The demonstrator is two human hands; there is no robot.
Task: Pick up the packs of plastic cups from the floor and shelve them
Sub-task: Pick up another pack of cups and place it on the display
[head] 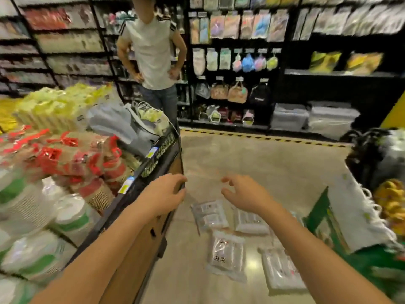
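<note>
Several clear packs of plastic cups lie flat on the floor: one [210, 215] at the upper left, one [249, 222] beside it, one [228, 255] lower down, and one [280, 270] at the lower right. Both my hands reach forward above them, holding nothing. My left hand [163, 194] has loosely curled fingers near the corner of the display table [157, 159]. My right hand [243, 190] hovers with fingers spread and bent, apart from the packs.
The low display table on the left carries stacked cups and plates in red, green and yellow packs. A person [153, 58] stands ahead in the aisle. Dark shelving [241, 62] lines the back. A green box [341, 229] and a basket sit at the right.
</note>
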